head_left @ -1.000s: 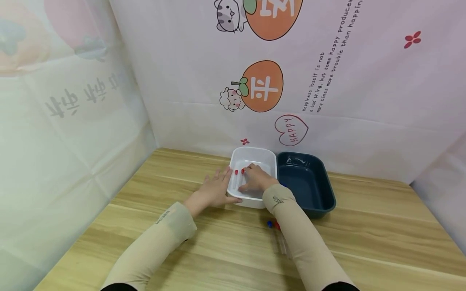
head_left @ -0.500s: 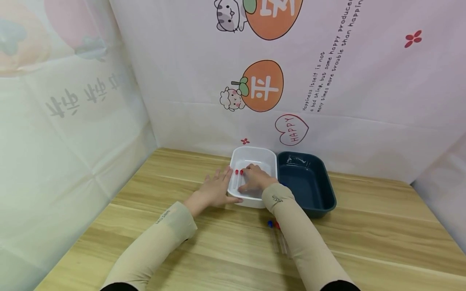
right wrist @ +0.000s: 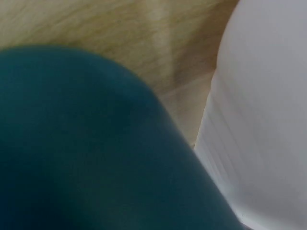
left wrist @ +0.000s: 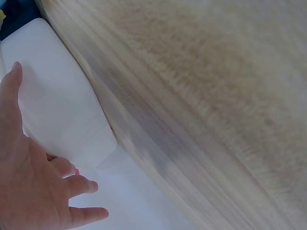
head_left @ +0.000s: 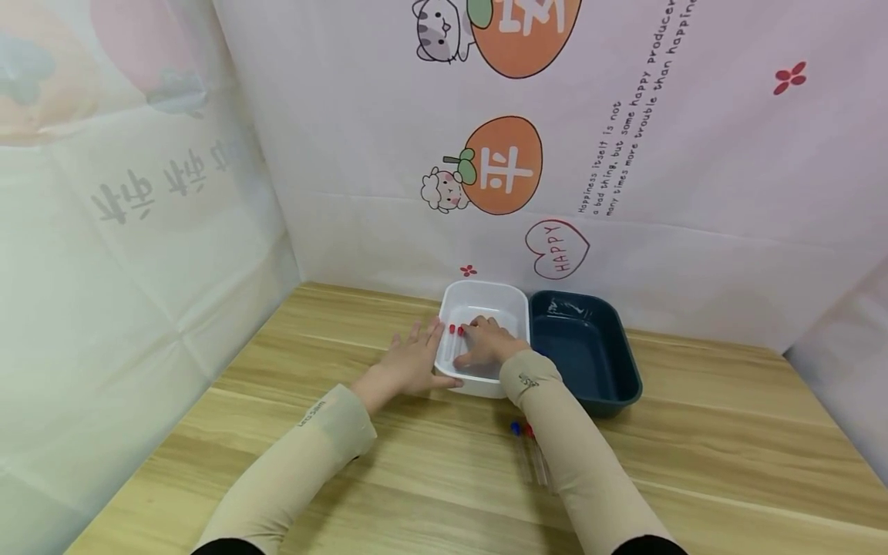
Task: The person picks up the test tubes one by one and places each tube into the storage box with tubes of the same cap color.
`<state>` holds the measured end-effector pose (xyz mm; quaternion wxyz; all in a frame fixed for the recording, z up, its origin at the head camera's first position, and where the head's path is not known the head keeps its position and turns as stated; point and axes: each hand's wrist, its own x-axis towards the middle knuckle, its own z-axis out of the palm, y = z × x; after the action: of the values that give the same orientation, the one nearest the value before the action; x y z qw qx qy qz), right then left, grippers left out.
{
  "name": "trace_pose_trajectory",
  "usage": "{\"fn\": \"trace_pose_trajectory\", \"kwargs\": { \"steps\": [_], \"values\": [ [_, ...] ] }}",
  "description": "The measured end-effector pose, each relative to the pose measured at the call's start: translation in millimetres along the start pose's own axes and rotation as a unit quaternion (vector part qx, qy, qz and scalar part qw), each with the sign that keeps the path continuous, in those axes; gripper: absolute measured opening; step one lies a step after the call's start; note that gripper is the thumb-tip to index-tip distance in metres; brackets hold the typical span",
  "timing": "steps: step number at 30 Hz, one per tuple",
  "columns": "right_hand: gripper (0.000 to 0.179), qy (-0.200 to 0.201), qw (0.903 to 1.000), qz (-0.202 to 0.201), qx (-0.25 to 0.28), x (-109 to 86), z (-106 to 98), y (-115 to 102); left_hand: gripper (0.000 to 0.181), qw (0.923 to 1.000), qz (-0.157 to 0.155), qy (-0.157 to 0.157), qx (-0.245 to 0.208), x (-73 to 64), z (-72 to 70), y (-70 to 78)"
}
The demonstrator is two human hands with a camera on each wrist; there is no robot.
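Observation:
The white bin [head_left: 482, 290] holds clear tubes with red caps, lying side by side on its floor. My left hand [head_left: 409, 364] rests against the bin's left wall with fingers spread, the thumb along its front. In the left wrist view, the left hand [left wrist: 33, 187] lies along the white bin [left wrist: 62, 105]. Inside the bin my right hand [head_left: 488, 343] holds a red-capped tube [head_left: 461, 331], its fingertips by the cap and its thumb toward the other end. Another red-capped tube [head_left: 452, 330] lies just left of it. The right wrist view does not show the right hand.
A dark blue bin [head_left: 586, 347] stands against the white bin's right side. In front, on the wooden table [head_left: 416, 486], lie a blue-capped tube [head_left: 516, 428] and red-capped tubes [head_left: 529, 430], partly behind the right sleeve. A printed cloth [head_left: 388, 247] hangs behind.
The red-capped tube under my right hand has shifted slightly left, closer to the other red-capped tube. Both hands stay nearly in place.

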<state>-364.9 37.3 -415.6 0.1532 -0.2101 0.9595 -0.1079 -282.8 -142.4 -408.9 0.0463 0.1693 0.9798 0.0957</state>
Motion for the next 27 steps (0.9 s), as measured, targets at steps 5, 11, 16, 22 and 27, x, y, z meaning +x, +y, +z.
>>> {"fn": "trace_pose_trajectory", "kwargs": {
  "steps": [5,11,16,22,27],
  "values": [
    [0.091,-0.001,1.0,0.005,-0.004,-2.7,0,0,0.115,1.0,0.0,0.0,-0.001,-0.9,-0.4,1.5],
    [0.091,0.011,0.9999,-0.004,0.006,-5.3,-1,-2,0.115,1.0,-0.001,-0.001,-0.005,-2.0,-2.2,1.6],
    [0.087,0.02,0.9995,-0.006,0.024,-9.9,-3,-2,0.115,1.0,0.004,0.002,-0.003,-1.5,-3.0,1.9],
    [0.083,0.017,0.9994,-0.007,0.029,-16.9,-8,-2,0.115,1.0,0.005,0.002,0.001,-0.7,-2.3,1.4],
    [0.078,0.014,0.999,-0.021,0.036,-23.8,-14,-2,0.115,1.0,0.001,-0.002,0.005,-0.7,-1.7,1.2]
  ]
}}
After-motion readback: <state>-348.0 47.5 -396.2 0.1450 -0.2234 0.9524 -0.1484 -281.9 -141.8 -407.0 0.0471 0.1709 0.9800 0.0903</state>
